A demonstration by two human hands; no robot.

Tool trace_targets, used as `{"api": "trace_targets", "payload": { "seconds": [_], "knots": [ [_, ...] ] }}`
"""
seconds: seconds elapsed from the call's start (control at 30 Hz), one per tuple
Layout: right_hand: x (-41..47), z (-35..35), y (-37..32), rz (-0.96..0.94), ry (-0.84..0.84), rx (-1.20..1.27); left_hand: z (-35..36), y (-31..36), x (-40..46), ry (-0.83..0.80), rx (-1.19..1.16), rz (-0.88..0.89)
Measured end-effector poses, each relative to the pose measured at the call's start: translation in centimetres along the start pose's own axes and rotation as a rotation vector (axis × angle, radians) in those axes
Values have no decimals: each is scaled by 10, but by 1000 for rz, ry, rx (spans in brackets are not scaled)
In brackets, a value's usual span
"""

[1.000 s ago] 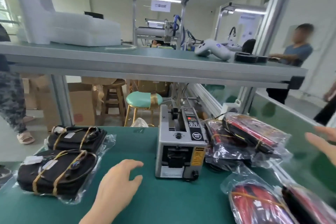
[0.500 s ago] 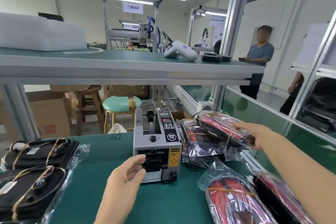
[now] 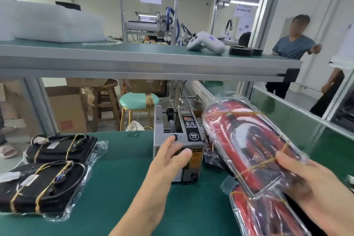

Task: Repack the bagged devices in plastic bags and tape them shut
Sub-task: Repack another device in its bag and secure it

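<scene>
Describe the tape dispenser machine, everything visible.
The tape dispenser is a boxy grey metal unit standing upright on the green bench top, mid-bench. Its top has an open slot with a black roller and a black control panel with red readout and round button; a yellow warning label and a black knob sit on the front face. The left hand rests over its front, fingers extended, thumb by the outlet. Bagged items press against its right side. No tape strip is visible.
</scene>
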State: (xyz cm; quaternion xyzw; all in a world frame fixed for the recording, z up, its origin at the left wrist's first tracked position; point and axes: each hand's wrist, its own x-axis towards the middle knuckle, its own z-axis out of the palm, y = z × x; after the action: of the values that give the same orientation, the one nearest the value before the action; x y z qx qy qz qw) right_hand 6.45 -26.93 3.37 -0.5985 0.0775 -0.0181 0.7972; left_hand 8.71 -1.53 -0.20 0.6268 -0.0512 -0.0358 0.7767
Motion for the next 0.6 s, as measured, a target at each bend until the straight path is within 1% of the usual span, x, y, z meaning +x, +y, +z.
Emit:
{"api": "trace_targets", "payload": {
  "seconds": [0.07, 0.1, 0.17, 0.23, 0.3, 0.4, 0.6],
  "knots": [
    [-22, 23, 14, 1, -16, -72, 5, 10, -5, -109, -114, -12],
    [-30, 33, 22, 0, -27, -149, 4, 15, -8, -114, -165, -1],
    [-38, 50, 38, 35, -90, -277, -5, 19, -12, -20, -271, -3],
    [-41, 63, 55, 74, -132, -323, -22, 18, -16, 39, -306, -5],
    [-39, 78, 67, 77, -160, -290, -40, 18, -22, 68, -295, -16],
    [-33, 98, 80, 163, -186, -120, -62, 11, -27, 152, -274, -33],
    [-19, 114, 90, 221, -269, -161, -91, 3, -28, 195, -238, -61]
  ]
}}
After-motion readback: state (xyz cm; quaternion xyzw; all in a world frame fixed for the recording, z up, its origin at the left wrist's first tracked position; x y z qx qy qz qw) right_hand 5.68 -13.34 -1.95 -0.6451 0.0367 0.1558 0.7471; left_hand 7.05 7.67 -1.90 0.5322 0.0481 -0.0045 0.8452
